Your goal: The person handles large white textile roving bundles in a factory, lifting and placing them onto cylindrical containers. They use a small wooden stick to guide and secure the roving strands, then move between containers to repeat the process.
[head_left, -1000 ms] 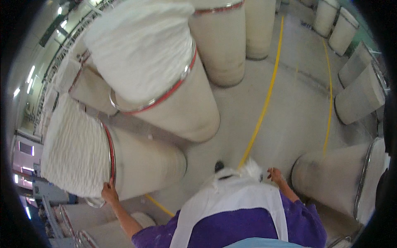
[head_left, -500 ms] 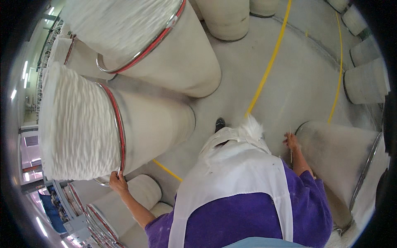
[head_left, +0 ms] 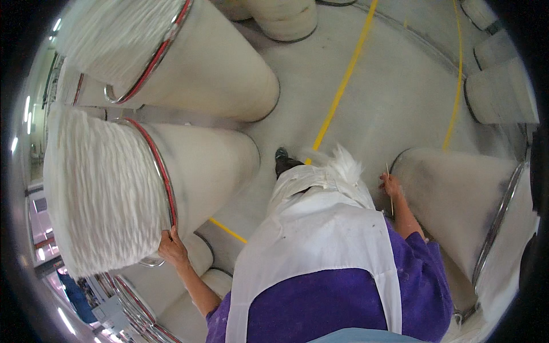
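Observation:
A tall off-white can (head_left: pixel 211 166) stands at my left, heaped above its rim with thick white coiled fibre rope (head_left: pixel 106 194). A red-banded metal rim (head_left: pixel 158 163) rings it at the fibre's edge. My left hand (head_left: pixel 173 248) is closed on the near side of this rim, its knuckles against the fibre. Out to the right, my right hand (head_left: pixel 390 186) holds a thin pale stick (head_left: pixel 392 200) in bent fingers, beside another large off-white can (head_left: pixel 452 194). A loose white fibre tuft (head_left: pixel 345 167) sticks out at the front of my white apron (head_left: pixel 320 228).
A second fibre-filled can (head_left: pixel 217 68) stands just beyond the first. More cans (head_left: pixel 283 17) are at the far side, and others (head_left: pixel 500 91) at the far right. Several red-rimmed cans (head_left: pixel 166 286) crowd the lower left. Yellow lines (head_left: pixel 346 86) cross the grey floor.
My left hand stays on the rim while the left can shifts slightly left and nearer in view. My foot has come forward, with the dark trouser leg now showing. The right hand keeps the stick.

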`<state>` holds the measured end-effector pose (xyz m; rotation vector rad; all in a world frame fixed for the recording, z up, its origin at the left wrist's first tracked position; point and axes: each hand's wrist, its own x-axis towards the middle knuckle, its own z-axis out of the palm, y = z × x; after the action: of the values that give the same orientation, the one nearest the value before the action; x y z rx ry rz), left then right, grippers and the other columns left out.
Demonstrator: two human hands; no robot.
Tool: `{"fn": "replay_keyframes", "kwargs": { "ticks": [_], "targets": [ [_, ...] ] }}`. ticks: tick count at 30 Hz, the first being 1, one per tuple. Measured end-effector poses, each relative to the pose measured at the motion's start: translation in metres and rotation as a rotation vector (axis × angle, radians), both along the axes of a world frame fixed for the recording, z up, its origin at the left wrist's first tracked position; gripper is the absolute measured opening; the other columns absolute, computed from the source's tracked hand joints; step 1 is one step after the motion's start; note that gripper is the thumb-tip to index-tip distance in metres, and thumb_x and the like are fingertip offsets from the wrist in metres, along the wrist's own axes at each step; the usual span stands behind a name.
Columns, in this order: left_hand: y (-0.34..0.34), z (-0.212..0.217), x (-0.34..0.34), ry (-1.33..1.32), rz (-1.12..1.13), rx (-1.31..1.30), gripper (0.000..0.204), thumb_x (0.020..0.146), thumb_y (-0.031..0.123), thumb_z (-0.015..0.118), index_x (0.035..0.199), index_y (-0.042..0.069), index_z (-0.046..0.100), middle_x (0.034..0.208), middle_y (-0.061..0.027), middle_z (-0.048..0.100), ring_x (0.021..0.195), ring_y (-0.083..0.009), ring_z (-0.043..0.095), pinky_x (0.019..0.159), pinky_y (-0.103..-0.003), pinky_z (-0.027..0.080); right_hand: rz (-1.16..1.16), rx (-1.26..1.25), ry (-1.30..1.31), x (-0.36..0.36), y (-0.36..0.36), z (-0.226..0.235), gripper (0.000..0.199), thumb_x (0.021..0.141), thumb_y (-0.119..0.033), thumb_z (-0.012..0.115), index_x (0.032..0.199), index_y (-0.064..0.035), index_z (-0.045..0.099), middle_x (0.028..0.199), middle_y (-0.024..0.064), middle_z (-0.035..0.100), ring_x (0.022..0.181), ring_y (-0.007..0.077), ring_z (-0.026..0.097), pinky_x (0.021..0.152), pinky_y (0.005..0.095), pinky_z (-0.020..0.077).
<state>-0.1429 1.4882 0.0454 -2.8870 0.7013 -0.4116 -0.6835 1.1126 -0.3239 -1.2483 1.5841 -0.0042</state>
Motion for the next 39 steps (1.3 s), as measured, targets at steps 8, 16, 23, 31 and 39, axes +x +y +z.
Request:
{"fn": "replay_keyframes", "kwargs": {
  "ticks": [8,16,23,31,39],
  "targets": [
    [-0.047,-0.022,0.004,0.08,-0.041,-0.201,0.057,0.097,0.051,0.039,0.108,0.001,0.065,0.102,-0.0215,0.065,0.092,-0.0385,0.06,0.081,-0.043,0.047,-0.325,0.066,0.05,-0.109,0.047,-0.018,0.054,0.094,-0.049,0.047,0.101,0.0014,0.065,0.07,0.0126,0.066,0.057,0.0192,0.062,0.051,0.0323,0.0465],
    [-0.113,-0.017,-0.008,0.156,0.091,-0.195,0.056,0.099,0.048,0.037,0.108,0.0,0.064,0.098,-0.021,0.065,0.085,-0.0377,0.06,0.077,-0.042,0.047,-0.197,0.246,-0.101,-0.028,-0.019,-0.025,0.051,0.091,-0.048,0.052,0.101,0.0001,0.066,0.079,0.0127,0.065,0.062,0.0186,0.059,0.054,0.0326,0.0455],
    [-0.13,-0.016,0.03,0.192,0.117,-0.229,0.059,0.098,0.051,0.036,0.108,0.0,0.064,0.096,-0.0223,0.065,0.086,-0.0382,0.06,0.077,-0.042,0.046,0.415,0.402,-0.248,0.139,-0.049,0.029,0.035,0.084,-0.034,0.061,0.087,-0.0004,0.066,0.07,0.0039,0.06,0.06,0.013,0.052,0.053,0.0303,0.0419],
    [-0.116,-0.013,0.029,0.111,0.129,-0.139,0.059,0.097,0.052,0.037,0.103,0.0,0.064,0.097,-0.0233,0.064,0.09,-0.0405,0.059,0.079,-0.043,0.046,0.802,0.295,-0.22,0.094,-0.022,0.088,0.024,0.078,-0.022,0.066,0.082,0.0011,0.065,0.069,0.0103,0.063,0.063,0.02,0.061,0.058,0.0345,0.0481],
    [-0.082,-0.013,0.035,0.046,0.048,-0.108,0.059,0.096,0.055,0.035,0.101,0.004,0.064,0.096,-0.0235,0.064,0.091,-0.0413,0.06,0.077,-0.045,0.047,1.062,-0.143,0.21,0.079,0.017,0.044,0.034,0.077,-0.021,0.065,0.108,-0.0064,0.062,0.103,0.0173,0.065,0.098,0.0358,0.062,0.083,0.0444,0.051]
  ]
}}
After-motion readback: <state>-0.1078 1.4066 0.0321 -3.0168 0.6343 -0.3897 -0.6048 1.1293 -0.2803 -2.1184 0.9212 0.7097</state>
